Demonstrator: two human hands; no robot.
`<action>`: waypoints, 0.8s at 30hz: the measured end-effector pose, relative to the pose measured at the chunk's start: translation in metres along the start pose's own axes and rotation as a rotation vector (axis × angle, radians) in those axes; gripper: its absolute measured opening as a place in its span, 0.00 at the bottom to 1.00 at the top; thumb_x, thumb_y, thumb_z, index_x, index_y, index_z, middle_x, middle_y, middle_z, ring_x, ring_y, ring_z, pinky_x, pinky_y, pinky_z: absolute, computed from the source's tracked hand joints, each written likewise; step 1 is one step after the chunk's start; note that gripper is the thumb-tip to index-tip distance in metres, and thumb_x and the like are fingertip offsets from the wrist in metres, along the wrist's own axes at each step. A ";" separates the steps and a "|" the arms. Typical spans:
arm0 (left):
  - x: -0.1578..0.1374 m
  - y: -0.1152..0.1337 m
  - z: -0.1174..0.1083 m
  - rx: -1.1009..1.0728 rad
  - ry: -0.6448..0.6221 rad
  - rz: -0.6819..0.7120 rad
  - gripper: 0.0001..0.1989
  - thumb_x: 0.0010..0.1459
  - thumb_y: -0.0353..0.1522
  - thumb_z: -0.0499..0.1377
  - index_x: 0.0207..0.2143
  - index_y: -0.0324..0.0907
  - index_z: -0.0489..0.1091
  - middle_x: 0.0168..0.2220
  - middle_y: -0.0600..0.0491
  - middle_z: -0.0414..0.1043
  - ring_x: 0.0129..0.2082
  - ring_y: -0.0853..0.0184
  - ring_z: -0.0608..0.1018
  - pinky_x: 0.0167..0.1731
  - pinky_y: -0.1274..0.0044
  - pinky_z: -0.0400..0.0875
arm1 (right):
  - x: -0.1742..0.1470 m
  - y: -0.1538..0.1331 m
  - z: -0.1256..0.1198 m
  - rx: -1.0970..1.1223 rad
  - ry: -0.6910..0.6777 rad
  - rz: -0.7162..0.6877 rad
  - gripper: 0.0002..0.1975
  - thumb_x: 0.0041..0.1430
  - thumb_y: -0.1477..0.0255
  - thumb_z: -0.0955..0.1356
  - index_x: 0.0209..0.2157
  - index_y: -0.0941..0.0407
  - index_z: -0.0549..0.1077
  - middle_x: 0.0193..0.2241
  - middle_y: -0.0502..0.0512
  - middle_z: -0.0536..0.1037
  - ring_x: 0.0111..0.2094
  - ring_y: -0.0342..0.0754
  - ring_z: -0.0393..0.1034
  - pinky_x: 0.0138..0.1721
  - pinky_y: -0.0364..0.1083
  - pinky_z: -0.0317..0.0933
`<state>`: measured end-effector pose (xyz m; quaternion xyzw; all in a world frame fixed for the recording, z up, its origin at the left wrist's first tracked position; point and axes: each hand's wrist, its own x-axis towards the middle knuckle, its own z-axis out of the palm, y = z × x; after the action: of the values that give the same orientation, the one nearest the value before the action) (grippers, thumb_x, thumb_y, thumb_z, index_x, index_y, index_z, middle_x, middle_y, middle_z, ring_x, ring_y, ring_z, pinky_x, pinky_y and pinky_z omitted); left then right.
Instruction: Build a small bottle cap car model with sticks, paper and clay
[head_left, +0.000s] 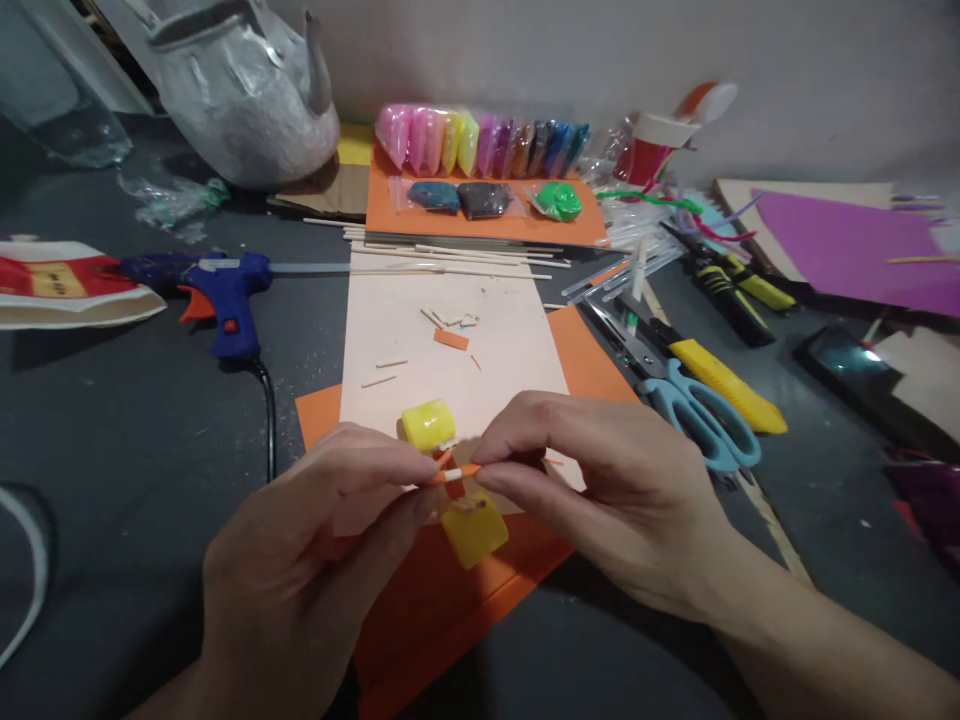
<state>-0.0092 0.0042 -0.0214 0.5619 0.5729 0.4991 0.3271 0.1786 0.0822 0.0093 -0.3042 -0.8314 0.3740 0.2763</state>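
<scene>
My left hand and my right hand face each other over the pale sheet. Between the fingertips of both is a short pale stick with orange pieces at its two ends, each hand pinching one end. Right behind and below it are a yellow cylinder, a second yellow piece and an orange strip between them. Whether these are joined to one another is partly hidden by my fingers. A few short stick pieces and a small orange paper rectangle lie farther up the sheet.
A blue glue gun lies at left, its cord running toward me. Blue-handled scissors and a yellow cutter lie at right. At the back stand a metal kettle, bagged coloured clay and a red cup.
</scene>
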 end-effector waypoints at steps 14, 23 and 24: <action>0.012 -0.004 0.005 0.082 0.014 0.028 0.09 0.59 0.25 0.62 0.36 0.50 0.75 0.33 0.67 0.80 0.33 0.79 0.80 0.35 0.90 0.74 | 0.005 0.018 0.003 0.002 0.023 0.010 0.05 0.65 0.75 0.70 0.37 0.63 0.77 0.32 0.52 0.79 0.31 0.39 0.71 0.32 0.39 0.63; 0.010 -0.008 0.004 0.054 0.011 -0.030 0.09 0.60 0.26 0.63 0.36 0.52 0.76 0.35 0.66 0.80 0.32 0.79 0.81 0.32 0.91 0.76 | 0.006 0.019 0.004 0.003 0.037 0.006 0.05 0.65 0.75 0.70 0.34 0.62 0.77 0.30 0.50 0.79 0.29 0.37 0.70 0.30 0.38 0.62; 0.010 -0.008 0.004 0.054 0.011 -0.035 0.09 0.60 0.26 0.63 0.36 0.52 0.76 0.35 0.67 0.80 0.32 0.79 0.81 0.31 0.91 0.75 | 0.006 0.019 0.004 0.002 0.039 0.004 0.05 0.64 0.76 0.70 0.34 0.62 0.77 0.29 0.50 0.79 0.29 0.37 0.70 0.30 0.38 0.62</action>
<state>-0.0092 0.0154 -0.0280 0.5577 0.5975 0.4808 0.3174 0.1777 0.0945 -0.0064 -0.3128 -0.8248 0.3696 0.2920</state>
